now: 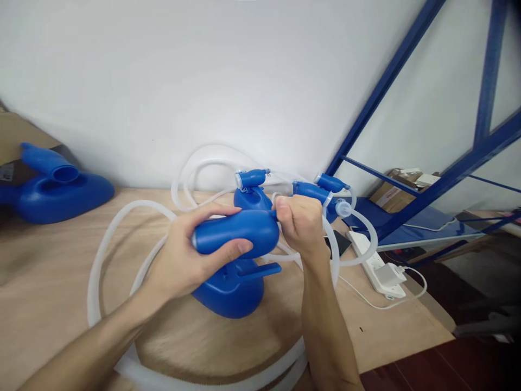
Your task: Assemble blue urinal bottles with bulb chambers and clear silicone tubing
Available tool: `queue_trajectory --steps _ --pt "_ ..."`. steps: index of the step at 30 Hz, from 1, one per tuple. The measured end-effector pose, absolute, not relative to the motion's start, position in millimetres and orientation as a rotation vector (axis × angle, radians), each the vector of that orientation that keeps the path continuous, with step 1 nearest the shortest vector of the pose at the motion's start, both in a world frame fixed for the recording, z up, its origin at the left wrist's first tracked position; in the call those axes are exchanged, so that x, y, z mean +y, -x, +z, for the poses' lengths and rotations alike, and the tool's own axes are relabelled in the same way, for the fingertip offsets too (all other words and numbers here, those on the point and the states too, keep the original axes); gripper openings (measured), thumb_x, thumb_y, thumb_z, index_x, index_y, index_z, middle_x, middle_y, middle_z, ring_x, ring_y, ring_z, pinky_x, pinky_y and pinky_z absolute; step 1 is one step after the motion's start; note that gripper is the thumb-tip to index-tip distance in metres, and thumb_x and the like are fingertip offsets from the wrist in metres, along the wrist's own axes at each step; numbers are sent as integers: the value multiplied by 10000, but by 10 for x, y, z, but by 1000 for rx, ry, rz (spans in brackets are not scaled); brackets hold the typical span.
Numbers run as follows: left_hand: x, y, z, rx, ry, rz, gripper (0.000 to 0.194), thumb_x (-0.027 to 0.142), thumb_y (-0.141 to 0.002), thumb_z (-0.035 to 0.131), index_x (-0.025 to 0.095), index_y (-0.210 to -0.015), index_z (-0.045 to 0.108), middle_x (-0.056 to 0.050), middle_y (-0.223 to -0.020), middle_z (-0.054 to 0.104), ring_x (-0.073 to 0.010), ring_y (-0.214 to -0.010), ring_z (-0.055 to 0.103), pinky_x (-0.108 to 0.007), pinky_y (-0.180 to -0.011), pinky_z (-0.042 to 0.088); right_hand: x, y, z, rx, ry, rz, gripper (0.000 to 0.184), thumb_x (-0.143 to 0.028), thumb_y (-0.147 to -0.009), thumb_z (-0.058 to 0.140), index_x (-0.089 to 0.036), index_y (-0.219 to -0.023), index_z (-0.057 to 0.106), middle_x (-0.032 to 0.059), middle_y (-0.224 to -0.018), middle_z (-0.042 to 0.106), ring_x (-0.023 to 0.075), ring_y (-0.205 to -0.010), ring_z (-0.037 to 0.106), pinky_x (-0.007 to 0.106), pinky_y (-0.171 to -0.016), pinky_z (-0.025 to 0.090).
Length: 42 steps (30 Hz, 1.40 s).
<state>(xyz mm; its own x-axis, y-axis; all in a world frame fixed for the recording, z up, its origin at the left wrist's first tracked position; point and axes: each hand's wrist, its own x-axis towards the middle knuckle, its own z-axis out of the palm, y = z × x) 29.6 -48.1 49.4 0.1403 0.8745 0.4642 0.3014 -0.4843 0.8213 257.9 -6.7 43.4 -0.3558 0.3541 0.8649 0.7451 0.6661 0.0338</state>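
A blue plastic urinal bottle (pixel 232 293) stands on the wooden table in front of me, with a flat blue tab on its top. Its rounded blue cup (pixel 240 231) lies sideways above the body. My left hand (pixel 195 250) wraps round this cup, thumb on the near side and fingers over the top; a pale rim shows at its left end. My right hand (pixel 300 222) is a tight fist at the cup's narrow right tip. It seems to grip a translucent hose (pixel 97 260) there, though the fingers hide most of the joint. Coils of hose surround the bottle.
Two similar blue units with hoses stand behind: a left one (pixel 253 179) and a right one (pixel 311 190). Another blue bottle (pixel 65 198) is at the far left by a cardboard box (pixel 24 130). A power strip (pixel 374 266) and blue shelf frame (pixel 391 76) are right.
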Motion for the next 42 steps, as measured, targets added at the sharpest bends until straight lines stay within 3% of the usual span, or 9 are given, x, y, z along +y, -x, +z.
queue_trajectory --steps 4,7,11,14,22,28,32,36,42 --pt "-404 -196 589 1068 -1842 1299 437 513 -663 894 261 -1009 808 -45 -1079 812 -288 -976 754 -339 -836 631 -143 -2522 475 -1938 916 -377 559 -320 -1113 336 -218 -591 508 4 -522 523 140 -496 486 329 -554 332" --pt "-342 -13 656 1087 -1855 1279 446 508 -645 918 267 -1008 822 -42 -1076 811 -285 -971 751 -294 -766 628 -219 -2472 541 -1945 924 -199 499 -338 -1116 325 -210 -730 614 24 -648 631 163 -614 593 318 -620 409" --pt "-287 214 647 1084 -1775 1281 468 458 -688 914 278 -1107 808 -33 -1043 801 -239 -826 735 -254 -635 596 -262 -2587 626 -1917 921 -170 324 -422 -1090 442 -219 -1172 682 72 -1007 747 242 -962 693 401 -909 484" --pt "-264 297 624 1043 -1690 1295 472 450 -704 910 262 -1122 799 -35 -972 792 -216 -732 711 -254 -580 579 -245 -2774 641 -1928 947 -226 281 -446 -1068 509 -257 -1157 697 61 -1058 768 271 -1031 690 495 -1058 432" --pt "-239 292 656 1020 -1617 1209 511 492 -684 915 224 -1098 779 -31 -862 776 -208 -657 693 -269 -558 576 -258 -2909 660 -1984 880 -29 216 -388 -1056 580 -267 -1125 745 64 -1072 790 251 -980 723 432 -906 555" --pt "-322 211 678 1163 -1835 1141 461 501 -685 915 259 -1061 804 -40 -1148 793 -289 -1033 728 -288 -797 612 -331 -2705 676 -2098 749 54 163 -287 -1044 619 -243 -1060 776 50 -998 776 201 -911 726 355 -823 589" --pt "-305 199 661 1129 -1749 1162 485 514 -697 903 236 -1080 796 -64 -1145 791 -286 -959 740 -300 -734 617 -344 -2689 676 -2049 755 111 176 -338 -1020 663 -255 -1130 774 57 -1072 780 205 -960 736 337 -799 614" --pt "-302 199 664 1092 -1749 1191 461 498 -686 916 246 -1056 804 -43 -1114 800 -255 -921 736 -260 -707 591 -336 -2769 672 -2075 818 64 284 -402 -980 719 -256 -1222 751 66 -1128 795 229 -1002 746 371 -855 605" --pt "-413 124 649 1130 -1818 1264 495 564 -695 892 248 -1060 782 -47 -1145 798 -296 -996 735 -317 -776 594 -329 -2737 660 -2099 783 -10 281 -385 -1075 561 -195 -1100 768 54 -908 787 174 -774 696 321 -723 530"
